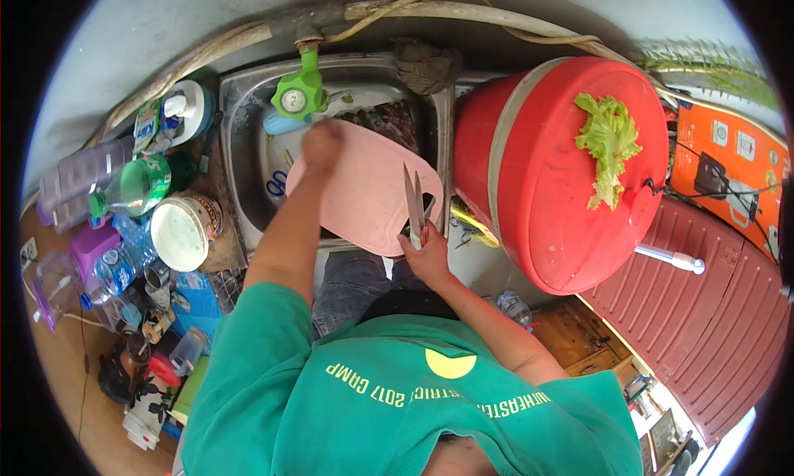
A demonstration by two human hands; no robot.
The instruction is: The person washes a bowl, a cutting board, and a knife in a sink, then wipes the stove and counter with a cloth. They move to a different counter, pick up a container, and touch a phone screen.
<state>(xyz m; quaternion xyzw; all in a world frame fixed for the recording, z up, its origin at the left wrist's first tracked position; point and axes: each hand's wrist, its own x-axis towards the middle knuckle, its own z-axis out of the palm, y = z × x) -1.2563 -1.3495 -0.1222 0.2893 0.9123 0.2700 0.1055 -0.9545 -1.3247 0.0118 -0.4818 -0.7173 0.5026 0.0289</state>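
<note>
A pink cutting board (372, 186) slants over the front of the metal sink (234, 145). My left hand (322, 148) is at its far left edge, just below the green tap (299, 94). The fingers there are blurred and partly hidden, so I cannot tell whether they grip anything. At the board's near right edge, my right hand (428, 257) is closed around the pale handle of a knife (413, 199). Two pointed metal blades show side by side, tips toward the sink. Close to this hand, a dark opening shows at the board's right side.
To the right stands a large red drum (538, 170) with lettuce (610, 145) on its lid. A dark rag (426, 65) lies at the sink's back corner. Left of the sink are a white tub (179, 234), a green bottle (136, 185) and several other containers.
</note>
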